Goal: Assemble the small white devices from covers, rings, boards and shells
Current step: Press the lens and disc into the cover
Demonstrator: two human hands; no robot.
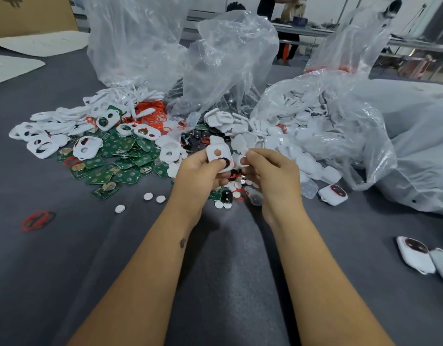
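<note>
My left hand (203,171) grips a white cover (219,156) with a round hole, above the middle of the grey table; a black part with a red ring sits in its lower opening under my thumb. My right hand (267,171) is just right of it and pinches a small white disc (244,159) between thumb and fingertips. Green boards (125,161) lie in a heap to the left, with white covers (53,136) and red rings (155,116) behind them. White shells (290,136) spill from a bag on the right.
Tall clear plastic bags (227,58) stand behind the piles. Finished white devices lie at right (332,194) and near the right edge (415,254). Loose white discs (148,196) and a red ring (37,220) lie on the grey table (65,270). People work at a far bench.
</note>
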